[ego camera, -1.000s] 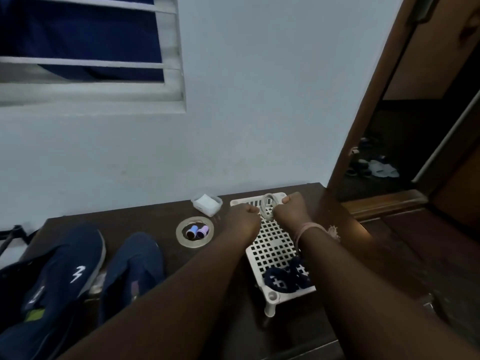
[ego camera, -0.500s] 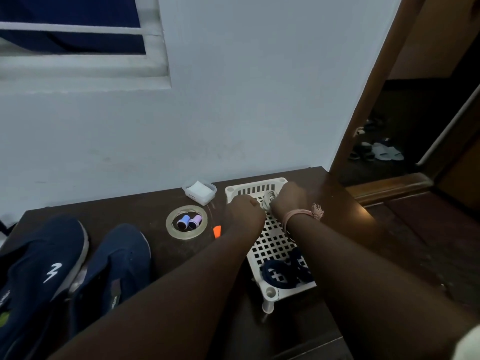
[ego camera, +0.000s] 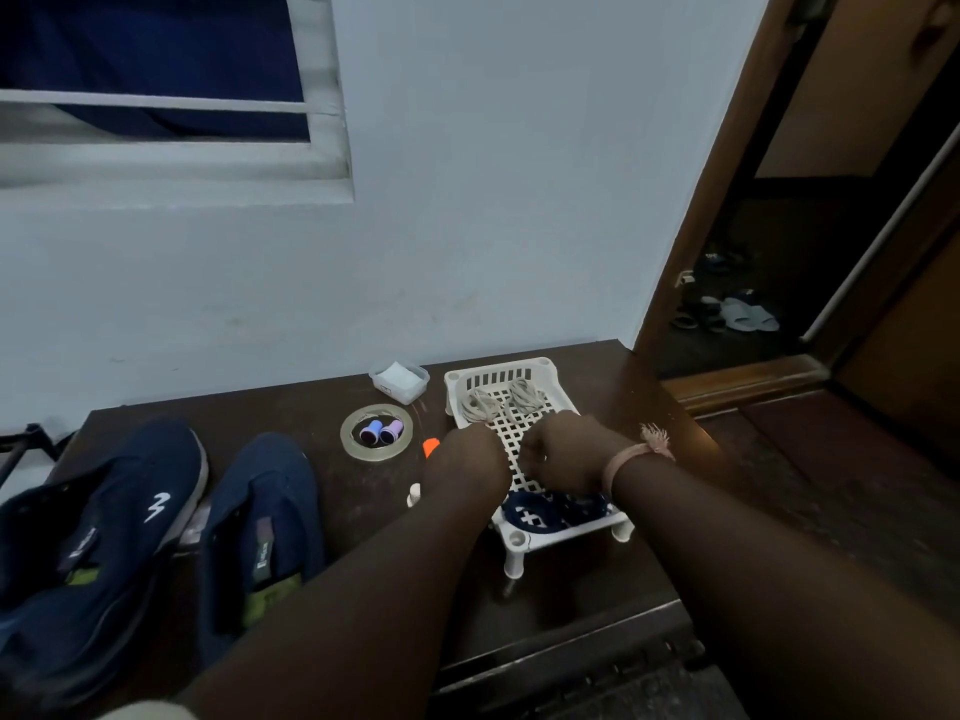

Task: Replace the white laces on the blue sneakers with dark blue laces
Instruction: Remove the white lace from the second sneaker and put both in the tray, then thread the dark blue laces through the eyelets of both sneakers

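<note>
Two dark blue sneakers, one (ego camera: 104, 537) beside the other (ego camera: 265, 522), lie at the left of the dark wooden table (ego camera: 654, 407), with no laces visible in them. A white lattice tray (ego camera: 498, 367) stands on short legs to their right. Two coils of white laces (ego camera: 483, 402) lie at its far end. Dark blue laces (ego camera: 540, 514) are bunched at its near end. My left hand (ego camera: 467, 459) and my right hand (ego camera: 561, 454) hover over the tray's middle with fingers curled in and nothing visible in them, just short of the white coils.
A tape roll (ego camera: 353, 444) with two thread spools (ego camera: 382, 432) inside lies left of the tray. A small clear box (ego camera: 399, 379) sits by the wall, and an orange bit (ego camera: 430, 446) lies near my left hand. An open doorway (ego camera: 727, 304) is at the right.
Both hands set the coiled white lace down at the tray's far end, let go and drew back toward me. The camera tilted slightly.
</note>
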Available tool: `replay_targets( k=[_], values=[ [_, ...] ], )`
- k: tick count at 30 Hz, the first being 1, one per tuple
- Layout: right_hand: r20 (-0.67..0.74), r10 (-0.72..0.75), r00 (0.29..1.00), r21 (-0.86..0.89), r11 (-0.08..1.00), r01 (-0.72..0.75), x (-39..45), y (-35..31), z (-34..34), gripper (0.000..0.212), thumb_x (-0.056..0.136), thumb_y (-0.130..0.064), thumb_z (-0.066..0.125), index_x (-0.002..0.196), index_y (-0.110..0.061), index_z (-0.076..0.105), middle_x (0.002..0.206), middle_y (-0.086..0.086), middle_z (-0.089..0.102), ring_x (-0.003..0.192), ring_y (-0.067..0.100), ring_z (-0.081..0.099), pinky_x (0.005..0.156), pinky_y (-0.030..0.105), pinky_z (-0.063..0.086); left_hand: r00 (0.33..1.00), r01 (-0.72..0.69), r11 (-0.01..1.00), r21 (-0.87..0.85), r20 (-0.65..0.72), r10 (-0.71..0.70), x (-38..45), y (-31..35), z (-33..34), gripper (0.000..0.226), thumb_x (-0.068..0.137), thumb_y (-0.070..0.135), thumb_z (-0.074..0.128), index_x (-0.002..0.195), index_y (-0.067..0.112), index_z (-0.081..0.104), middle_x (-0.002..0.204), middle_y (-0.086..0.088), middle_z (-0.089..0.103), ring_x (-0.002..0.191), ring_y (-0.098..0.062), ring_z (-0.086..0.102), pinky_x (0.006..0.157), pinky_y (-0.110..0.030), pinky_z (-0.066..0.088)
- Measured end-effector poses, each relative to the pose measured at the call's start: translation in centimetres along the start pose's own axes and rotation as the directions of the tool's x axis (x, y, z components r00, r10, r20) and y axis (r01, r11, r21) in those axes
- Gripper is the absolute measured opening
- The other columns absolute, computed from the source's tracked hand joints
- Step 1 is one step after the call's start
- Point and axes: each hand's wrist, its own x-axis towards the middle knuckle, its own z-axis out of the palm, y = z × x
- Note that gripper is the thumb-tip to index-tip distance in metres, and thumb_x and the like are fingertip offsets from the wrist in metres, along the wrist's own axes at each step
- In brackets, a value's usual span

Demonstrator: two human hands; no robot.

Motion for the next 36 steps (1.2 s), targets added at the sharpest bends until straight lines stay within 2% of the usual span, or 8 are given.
replay_targets(
  k=[5,9,16,20,24,27,30,36],
  values=[
    [0.031,-0.066,0.997,-0.271,0.960,0.072,-1.6,-0.5,1.6,0.029,0.083,-0.044,0.061,0.106,-0.031,0.071,0.103,-0.009,0.069,0.117,0.022,0.043,0.099,0.044,0.025,0.994,0.055,0.998,0.026,0.094,-0.057,-1.7,-0.1,0.0,0.016,0.093,0.015,0.058,0.101,0.010,0.070,0.109,-0.007,0.070,0.107,-0.024,0.063,0.084,-0.033,0.048],
    [-0.083,-0.032,0.996,-0.343,0.939,0.001,-2.4,-1.8,3.3,0.029,0.081,-0.043,0.058,0.092,-0.019,0.071,0.086,-0.004,0.067,0.109,0.028,0.047,0.093,0.042,0.028,0.997,0.039,0.999,-0.009,0.062,-0.039,-3.7,-0.6,-0.9,0.011,0.089,0.014,0.055,0.086,0.013,0.066,0.104,-0.005,0.069,0.099,-0.026,0.066,0.083,-0.038,0.055],
    [-0.114,0.100,0.989,-0.036,0.994,-0.104,-3.6,-2.9,0.2,0.019,0.079,-0.030,0.055,0.091,-0.020,0.066,0.098,0.001,0.065,0.116,0.029,0.043,0.090,0.039,0.030,0.993,0.073,0.976,-0.205,0.106,-0.052,-6.8,-2.2,-5.8,0.025,0.098,0.017,0.050,0.103,0.004,0.071,0.110,-0.011,0.071,0.106,-0.027,0.066,0.088,-0.032,0.049],
    [-0.240,0.133,0.962,0.095,0.989,-0.113,-5.1,-5.4,-3.2,0.015,0.080,-0.029,0.060,0.087,-0.017,0.066,0.098,0.001,0.067,0.113,0.029,0.049,0.092,0.038,0.033,0.978,0.173,0.821,-0.544,0.193,-0.079,-8.0,-1.9,-8.3,0.034,0.097,0.041,0.058,0.082,0.012,0.067,0.076,-0.009,0.065,0.067,-0.017,0.055,0.060,-0.032,0.042],
    [-0.263,0.172,0.949,0.312,0.946,-0.085,-6.7,-8.4,-3.9,0.020,0.076,-0.036,0.066,0.073,-0.017,0.064,0.083,-0.003,0.068,0.093,0.022,0.061,0.083,0.032,0.044,0.974,0.209,0.682,-0.700,0.214,-0.079,-9.4,-1.7,-10.1,0.043,0.084,0.051,0.063,0.084,0.008,0.070,0.073,-0.003,0.067,0.064,-0.018,0.054,0.054,-0.025,0.034],
    [-0.265,0.157,0.952,0.494,0.870,-0.006,-7.6,-10.4,-3.9,0.023,0.072,-0.034,0.068,0.060,-0.018,0.057,0.061,-0.004,0.061,0.066,0.014,0.058,0.068,0.034,0.051,0.986,0.165,0.640,-0.750,0.124,-0.110,-11.2,-2.2,-12.2,0.023,0.093,0.028,0.067,0.093,0.005,0.072,0.080,-0.011,0.072,0.061,-0.015,0.060,0.046,-0.020,0.043],
    [-0.271,0.155,0.950,0.663,0.746,0.067,-8.3,-12.8,-4.0,0.008,0.074,-0.020,0.069,0.070,-0.017,0.064,0.063,-0.003,0.064,0.062,0.014,0.060,0.066,0.036,0.054,0.987,0.137,0.589,-0.797,0.059,-0.151,-12.5,-4.0,-14.0,0.018,0.092,0.015,0.070,0.094,-0.002,0.073,0.082,-0.017,0.074,0.064,-0.017,0.064,0.058,-0.023,0.049],
    [-0.171,0.142,0.975,0.908,0.408,0.100,-8.8,-18.9,-2.1,0.010,0.082,-0.008,0.071,0.087,-0.008,0.063,0.068,0.010,0.065,0.047,0.012,0.055,0.044,0.021,0.044,0.939,0.191,0.215,-0.958,0.115,-0.323,-15.2,-9.0,-16.2,0.011,0.097,0.016,0.064,0.102,0.008,0.070,0.088,-0.011,0.073,0.069,-0.014,0.064,0.064,-0.024,0.056]
  ],
)
